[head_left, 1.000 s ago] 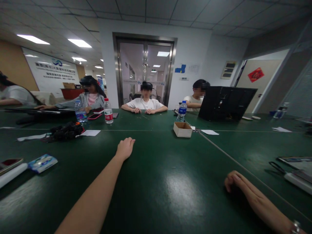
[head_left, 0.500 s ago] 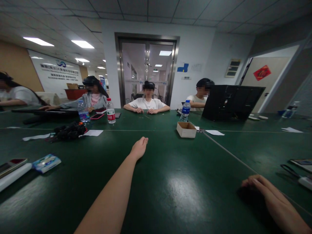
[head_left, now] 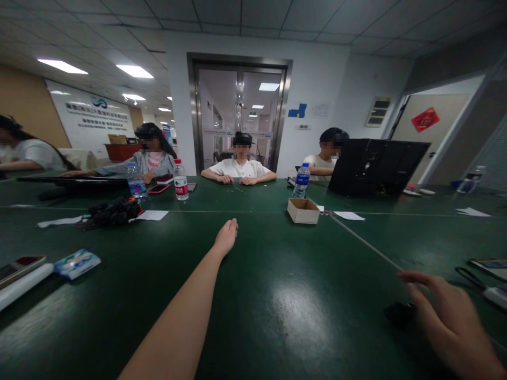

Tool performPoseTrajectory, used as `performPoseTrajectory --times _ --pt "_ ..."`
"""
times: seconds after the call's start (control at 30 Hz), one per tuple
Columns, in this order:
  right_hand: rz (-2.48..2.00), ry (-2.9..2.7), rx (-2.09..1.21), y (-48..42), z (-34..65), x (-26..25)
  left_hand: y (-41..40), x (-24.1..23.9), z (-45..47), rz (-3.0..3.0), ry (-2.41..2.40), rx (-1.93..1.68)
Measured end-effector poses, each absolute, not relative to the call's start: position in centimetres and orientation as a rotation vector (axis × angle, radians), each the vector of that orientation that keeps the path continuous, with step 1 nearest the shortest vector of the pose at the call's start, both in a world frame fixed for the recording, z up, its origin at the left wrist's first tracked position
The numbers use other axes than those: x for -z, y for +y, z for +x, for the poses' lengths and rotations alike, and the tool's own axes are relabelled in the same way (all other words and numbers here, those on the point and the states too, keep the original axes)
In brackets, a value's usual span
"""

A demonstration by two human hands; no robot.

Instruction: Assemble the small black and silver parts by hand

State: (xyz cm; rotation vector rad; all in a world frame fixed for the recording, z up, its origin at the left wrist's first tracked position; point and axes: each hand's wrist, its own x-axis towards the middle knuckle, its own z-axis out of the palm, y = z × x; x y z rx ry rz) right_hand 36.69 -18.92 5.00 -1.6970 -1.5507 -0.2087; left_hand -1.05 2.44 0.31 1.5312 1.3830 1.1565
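My left hand [head_left: 226, 237] rests on the dark green table [head_left: 253, 274] ahead of me, arm stretched out. Its fingers are curled closed, and whatever they might hold is hidden from view. At the lower right, my right hand [head_left: 447, 311] is open, with thumb and forefinger apart. Just left of its fingertips a small black object [head_left: 398, 315] lies on the table; its kind is too dark to make out, and the hand may cover part of it.
A small open box [head_left: 303, 212] stands beyond my left hand, near a water bottle [head_left: 301, 180] and a black monitor [head_left: 376, 168]. Farther left are a red-labelled bottle [head_left: 180, 180], a black bundle [head_left: 113, 212] and a blue-white packet [head_left: 77, 264]. Several people sit around the table.
My right hand has opened and lifted slightly rightward, uncovering the small black object. My left hand has barely moved.
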Motion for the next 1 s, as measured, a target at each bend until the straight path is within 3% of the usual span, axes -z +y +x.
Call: performPoseTrajectory --times 0.07,0.13,0.27,0.57,1.0 --pt "-1.528 -1.777 0.403 -18.5 34.3 -6.0 2.6 -0.5 -0.7 1.434 1.299 -1.231" --pt "-1.361 -2.023 0.362 -17.3 30.6 -6.4 2.6 -0.7 -0.4 1.340 1.191 -1.275" --pt "-1.290 -2.251 -0.080 -12.0 21.0 -4.6 2.6 -0.9 -0.1 1.256 1.036 -1.276" --pt "-1.287 -1.782 -0.689 1.6 8.8 -0.2 3.5 -0.3 -0.5 0.872 0.896 -1.474" --pt "-1.021 -1.918 -0.338 2.0 10.1 -0.5 2.6 -1.7 -0.5 0.456 0.565 -1.291"
